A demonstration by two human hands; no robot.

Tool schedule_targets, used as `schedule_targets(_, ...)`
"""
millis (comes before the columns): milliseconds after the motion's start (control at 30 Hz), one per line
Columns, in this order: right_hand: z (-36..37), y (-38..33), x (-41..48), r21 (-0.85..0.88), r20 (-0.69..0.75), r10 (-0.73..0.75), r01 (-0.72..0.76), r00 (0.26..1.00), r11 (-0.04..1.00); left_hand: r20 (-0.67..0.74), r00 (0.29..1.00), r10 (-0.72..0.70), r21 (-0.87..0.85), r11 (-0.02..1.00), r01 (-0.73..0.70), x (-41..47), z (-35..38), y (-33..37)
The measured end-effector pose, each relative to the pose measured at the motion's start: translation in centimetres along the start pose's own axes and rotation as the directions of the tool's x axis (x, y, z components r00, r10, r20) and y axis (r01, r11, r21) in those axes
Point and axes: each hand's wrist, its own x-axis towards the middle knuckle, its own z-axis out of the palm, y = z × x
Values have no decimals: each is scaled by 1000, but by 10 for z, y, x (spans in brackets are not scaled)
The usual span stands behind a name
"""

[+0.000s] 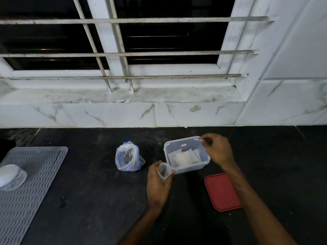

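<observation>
Left hand, centre frame: fingers curled round small clear cup. Right hand: pinches far rim of clear container, which touches the cup. Advice: tip slowly, cup steady at low corner. Red lid, lower right.

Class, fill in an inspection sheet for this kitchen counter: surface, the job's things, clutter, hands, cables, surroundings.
Surface: dark counter, speckled with light marks.
Job's things: clear box, open, with white packets inside; small clear cup at its near left corner; red lid flat on the counter to the right.
Clutter: plastic bag left of the box; grey ribbed mat with a white tub on it.
Hands: left hand holds the cup; right hand pinches the box's far right corner.
Cables: nothing seen.
Surroundings: barred window, dark outside; marble-look tiled wall.
</observation>
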Motion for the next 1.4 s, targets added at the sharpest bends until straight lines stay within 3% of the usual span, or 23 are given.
schedule_targets(133,5,94,6,-109,15,241,-238,970,965,-4,996,-88,77,993,88,-9,17,-11)
schedule_targets(267,13,158,1,-233,79,335,-309,939,922,-39,984,-173,111,978,176,-8,36,-12)
schedule_targets(533,27,184,8,-316,182,298,-231,937,920,-142,953,-269,107,953,284,-12,53,-7)
schedule_targets(867,33,190,19,-388,109,320,-257,941,885,-66,986,-153,201,966,163,-32,33,-16)
schedule_targets(1000,21,194,19,-110,35,356,-351,934,930,-156,988,12,269,963,31,-28,-3,-15)
schedule_targets(1067,8,179,24,97,41,354,-357,934,929,-308,951,-14,241,966,92,-15,-28,-16)
schedule_targets(1200,-24,93,35,346,-18,162,-145,987,927,-505,839,-206,94,952,290,26,-75,-23)
schedule_targets(1300,-27,8,33,447,35,-15,-2,999,895,-454,795,-402,30,885,465,57,-99,-37)
schedule_targets(1400,6,-67,21,440,169,-225,131,959,888,-308,753,-582,-46,799,599,80,-107,-63)
